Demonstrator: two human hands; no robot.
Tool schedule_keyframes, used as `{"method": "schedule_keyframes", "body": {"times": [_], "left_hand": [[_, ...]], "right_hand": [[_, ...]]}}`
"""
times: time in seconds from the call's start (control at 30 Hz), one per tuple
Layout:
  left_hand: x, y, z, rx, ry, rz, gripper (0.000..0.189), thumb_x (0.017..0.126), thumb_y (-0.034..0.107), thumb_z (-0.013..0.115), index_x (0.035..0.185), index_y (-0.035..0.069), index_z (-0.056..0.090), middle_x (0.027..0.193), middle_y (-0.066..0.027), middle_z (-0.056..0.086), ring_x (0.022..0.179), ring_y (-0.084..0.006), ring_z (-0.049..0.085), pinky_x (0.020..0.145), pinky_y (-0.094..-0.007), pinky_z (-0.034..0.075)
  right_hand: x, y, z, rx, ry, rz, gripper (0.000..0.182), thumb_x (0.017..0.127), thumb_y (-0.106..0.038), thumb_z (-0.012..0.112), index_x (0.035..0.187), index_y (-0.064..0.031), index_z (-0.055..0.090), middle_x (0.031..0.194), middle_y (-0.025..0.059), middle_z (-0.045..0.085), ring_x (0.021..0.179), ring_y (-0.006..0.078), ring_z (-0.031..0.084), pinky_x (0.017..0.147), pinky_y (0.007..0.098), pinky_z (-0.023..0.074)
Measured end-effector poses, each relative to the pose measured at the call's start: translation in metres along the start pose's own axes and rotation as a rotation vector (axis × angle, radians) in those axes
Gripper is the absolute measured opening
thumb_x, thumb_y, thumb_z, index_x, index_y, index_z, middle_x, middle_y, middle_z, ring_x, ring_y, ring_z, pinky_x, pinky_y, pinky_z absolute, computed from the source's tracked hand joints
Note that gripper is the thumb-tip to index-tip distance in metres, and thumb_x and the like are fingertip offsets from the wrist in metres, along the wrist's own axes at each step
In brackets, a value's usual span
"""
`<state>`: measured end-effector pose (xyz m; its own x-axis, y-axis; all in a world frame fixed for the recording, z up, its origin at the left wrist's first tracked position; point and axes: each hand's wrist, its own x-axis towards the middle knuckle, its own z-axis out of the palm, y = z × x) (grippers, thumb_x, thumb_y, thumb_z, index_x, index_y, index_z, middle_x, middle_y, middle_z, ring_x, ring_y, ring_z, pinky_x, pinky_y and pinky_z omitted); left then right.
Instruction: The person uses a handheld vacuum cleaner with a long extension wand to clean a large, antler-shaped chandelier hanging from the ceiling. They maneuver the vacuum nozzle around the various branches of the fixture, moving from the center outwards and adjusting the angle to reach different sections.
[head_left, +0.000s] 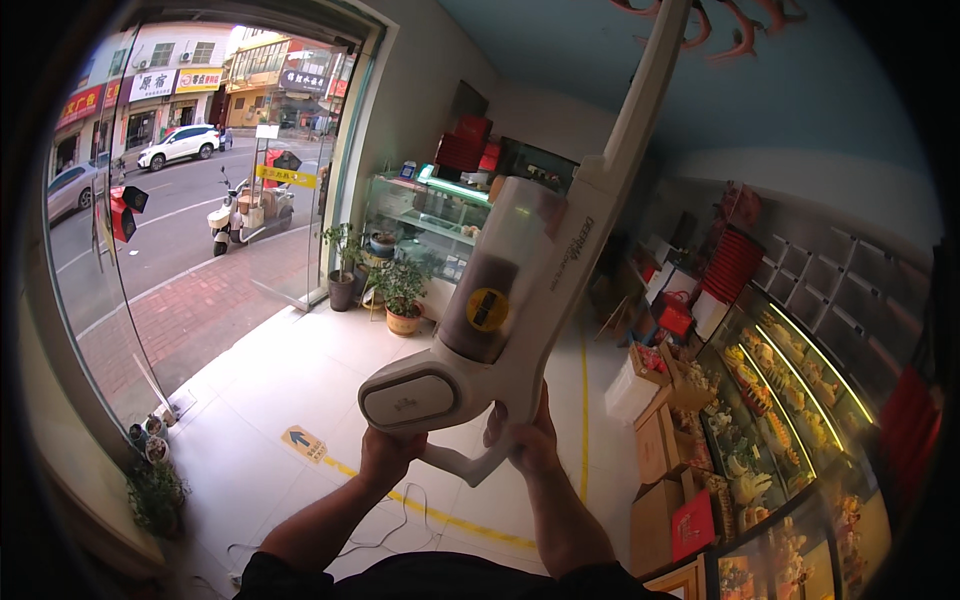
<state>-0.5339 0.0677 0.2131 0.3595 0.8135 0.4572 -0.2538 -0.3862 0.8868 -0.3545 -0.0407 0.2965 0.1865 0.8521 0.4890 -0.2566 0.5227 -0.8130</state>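
Between my two hands a white Deerma stick vacuum cleaner (525, 337) is raised and tilted, its long tube (645, 90) pointing up to the top of the view. Its clear dust cup (517, 225) holds a dark cylinder with a yellow round sticker (487, 309). My left hand (391, 456) supports the rounded motor housing (409, 401) from below. My right hand (531, 441) is wrapped around the grip near the angled handle loop (472, 474). The vacuum's floor head is out of view.
A thin cord (405, 517) lies looped on the white tiled floor near yellow tape (465, 519). Cardboard boxes (656, 442) and lit display shelves (780, 382) line the right. Potted plants (403, 296) and a glass counter (420, 214) stand ahead, beside an open glass door (296, 225).
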Motion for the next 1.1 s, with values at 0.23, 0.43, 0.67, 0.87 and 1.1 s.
{"method": "schedule_keyframes", "body": {"times": [0.23,0.43,0.67,0.87,1.1], "left_hand": [[0.003,-0.001,0.013,-0.001,-0.026,0.055,0.011,0.082,0.004,0.066,0.092,0.003,0.061,0.077,-0.0033,0.063,0.070,-0.0125,0.059,0.063,-0.0288,0.050],[0.007,0.003,0.028,-0.020,-0.032,0.015,0.016,0.078,0.004,0.067,0.093,0.002,0.061,0.077,-0.0033,0.062,0.069,-0.0126,0.058,0.060,-0.0291,0.049],[0.022,-0.017,0.040,0.024,-0.096,-0.081,0.021,0.076,0.005,0.068,0.095,0.002,0.061,0.078,-0.0026,0.063,0.070,-0.0108,0.058,0.061,-0.0289,0.049],[0.024,0.005,0.053,0.095,-0.048,0.040,0.030,0.071,0.002,0.068,0.100,0.002,0.058,0.088,-0.0067,0.064,0.080,-0.0168,0.062,0.068,-0.0322,0.051],[0.034,-0.015,0.060,-0.047,0.002,0.060,0.027,0.075,0.006,0.071,0.098,0.001,0.058,0.085,-0.0092,0.065,0.074,-0.0188,0.063,0.065,-0.0321,0.050]], "right_hand": [[-0.006,-0.005,-0.008,0.055,0.056,-0.018,0.083,0.065,-0.002,0.057,0.139,-0.0127,0.023,0.091,0.0127,0.050,0.066,0.0222,0.059,0.057,0.0375,0.0535],[-0.009,-0.015,-0.013,0.009,0.107,-0.043,0.079,0.066,-0.004,0.056,0.138,-0.0156,0.027,0.092,0.0109,0.051,0.063,0.0207,0.057,0.053,0.0357,0.0505],[-0.001,-0.017,-0.031,0.027,0.129,-0.085,0.083,0.068,-0.001,0.054,0.143,-0.0101,0.021,0.090,0.0111,0.051,0.062,0.0197,0.058,0.053,0.0346,0.0524],[-0.002,-0.035,-0.037,-0.013,0.087,-0.094,0.081,0.067,0.001,0.053,0.142,-0.0102,0.024,0.088,0.0108,0.051,0.062,0.0205,0.058,0.054,0.0371,0.0521],[0.005,-0.043,-0.033,0.017,0.087,-0.126,0.081,0.072,-0.005,0.058,0.143,-0.0097,0.020,0.091,0.0109,0.050,0.063,0.0194,0.057,0.053,0.0350,0.0528]]}}
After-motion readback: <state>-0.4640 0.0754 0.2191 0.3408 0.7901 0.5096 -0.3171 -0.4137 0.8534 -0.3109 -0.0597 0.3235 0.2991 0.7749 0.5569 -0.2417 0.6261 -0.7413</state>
